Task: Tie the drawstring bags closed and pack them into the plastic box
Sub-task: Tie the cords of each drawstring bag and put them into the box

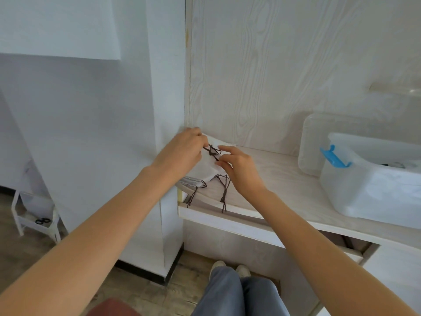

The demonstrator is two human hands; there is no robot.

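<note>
The left hand and the right hand are both pinching the dark drawstring of a white bag with curled fingers. The bag is lying on a small pile of bags at the left end of the shelf. The plastic box is standing open, well apart at the right.

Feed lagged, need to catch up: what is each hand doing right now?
Left hand: pinching the dark drawstring of the top white bag.
Right hand: pinching the same drawstring from the other side.

Both hands pinching dark drawstring atop white bag.
</note>
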